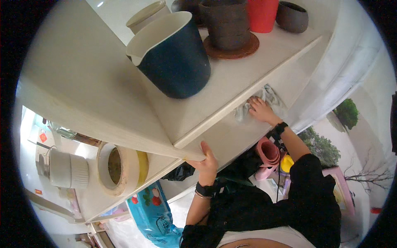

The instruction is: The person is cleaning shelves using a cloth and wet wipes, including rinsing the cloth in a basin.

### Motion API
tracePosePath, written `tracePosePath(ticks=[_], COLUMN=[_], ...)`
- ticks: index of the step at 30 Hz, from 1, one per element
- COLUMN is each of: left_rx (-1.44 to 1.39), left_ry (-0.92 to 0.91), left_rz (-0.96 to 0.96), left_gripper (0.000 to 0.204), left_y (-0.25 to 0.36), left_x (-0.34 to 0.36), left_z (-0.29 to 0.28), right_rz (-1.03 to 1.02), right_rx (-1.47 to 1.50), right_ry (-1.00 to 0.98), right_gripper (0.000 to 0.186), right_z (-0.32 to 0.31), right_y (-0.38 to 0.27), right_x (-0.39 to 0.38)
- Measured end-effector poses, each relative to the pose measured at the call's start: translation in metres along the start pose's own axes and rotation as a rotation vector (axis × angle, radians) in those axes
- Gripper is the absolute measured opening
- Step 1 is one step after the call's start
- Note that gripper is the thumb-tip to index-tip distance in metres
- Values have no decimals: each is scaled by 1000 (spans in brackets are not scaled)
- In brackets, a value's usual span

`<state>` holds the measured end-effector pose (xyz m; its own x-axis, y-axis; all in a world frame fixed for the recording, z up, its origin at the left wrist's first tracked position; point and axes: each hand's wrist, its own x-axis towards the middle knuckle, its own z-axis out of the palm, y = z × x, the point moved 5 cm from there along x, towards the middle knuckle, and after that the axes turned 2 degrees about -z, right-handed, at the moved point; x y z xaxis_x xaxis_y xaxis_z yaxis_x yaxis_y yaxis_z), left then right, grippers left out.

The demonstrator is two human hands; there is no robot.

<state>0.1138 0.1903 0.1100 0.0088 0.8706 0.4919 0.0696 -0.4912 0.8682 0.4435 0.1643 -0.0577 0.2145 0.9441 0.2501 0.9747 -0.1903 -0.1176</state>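
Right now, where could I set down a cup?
The upper shelf is bare in front of the navy spouted pitcher and saucer; the lower shelf, between left hand and cloth under the right hand. Crowded: around the brown pot and red vessel.

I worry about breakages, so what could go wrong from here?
The left hand grips the edge of the upright board; if the shelving isn't fixed, a pull there might rock it and shift the dark blue pitcher above. The right hand is on the cloth on the shelf below, so lifting it carelessly could knock the upper shelf's front edge.
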Motion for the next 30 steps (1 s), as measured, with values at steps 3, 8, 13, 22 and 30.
tracePosePath(ticks=[3,8,13,22,30], left_rx=[43,374,199,527,467], left_ry=[-7,-180,-87,-106,-36], left_rz=[7,224,3,426,294], left_gripper=[48,34,26,27,31], left_y=[-4,10,-4,12,-8], left_x=[0,2,-4,-10,-11], left_z=[-8,-9,-17,-15,-21], right_rz=[215,250,229,103,-356], right_rx=[119,171,164,241,469], right_ry=[-371,-387,-341,-309,-306], right_gripper=[54,54,52,49,46], right_z=[-11,-26,8,68,58], right_y=[-6,7,33,-15,-165], right_x=[40,72,122,184,167])
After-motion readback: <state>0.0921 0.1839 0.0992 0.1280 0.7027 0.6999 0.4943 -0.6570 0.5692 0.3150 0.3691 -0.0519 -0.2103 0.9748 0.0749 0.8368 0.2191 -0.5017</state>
